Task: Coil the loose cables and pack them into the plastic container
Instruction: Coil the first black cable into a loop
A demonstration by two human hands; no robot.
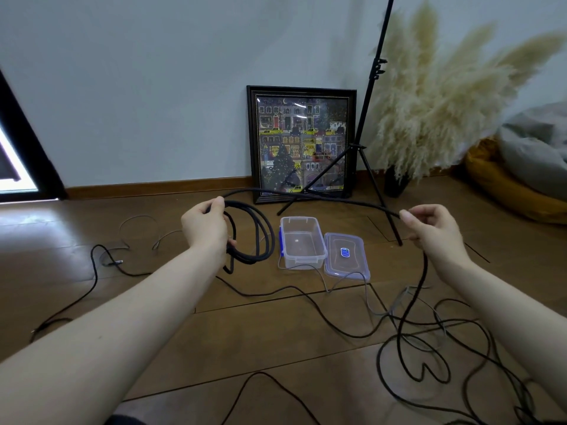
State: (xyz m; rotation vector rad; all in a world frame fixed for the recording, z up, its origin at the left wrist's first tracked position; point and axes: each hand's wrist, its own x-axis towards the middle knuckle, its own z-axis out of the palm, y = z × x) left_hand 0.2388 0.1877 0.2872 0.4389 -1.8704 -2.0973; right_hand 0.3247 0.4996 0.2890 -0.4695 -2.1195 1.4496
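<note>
Thick black cable (310, 194): several loops gripped in left hand (204, 230); free run pinched by right hand (429, 228), tail trailing below it. Plastic container (302, 242): open, between hands, beyond. Advice: match loop size, feed slack untwisted.

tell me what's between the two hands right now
In the head view, a taut span of black cable runs from the left hand to the right hand; the open plastic container sits below.
</note>
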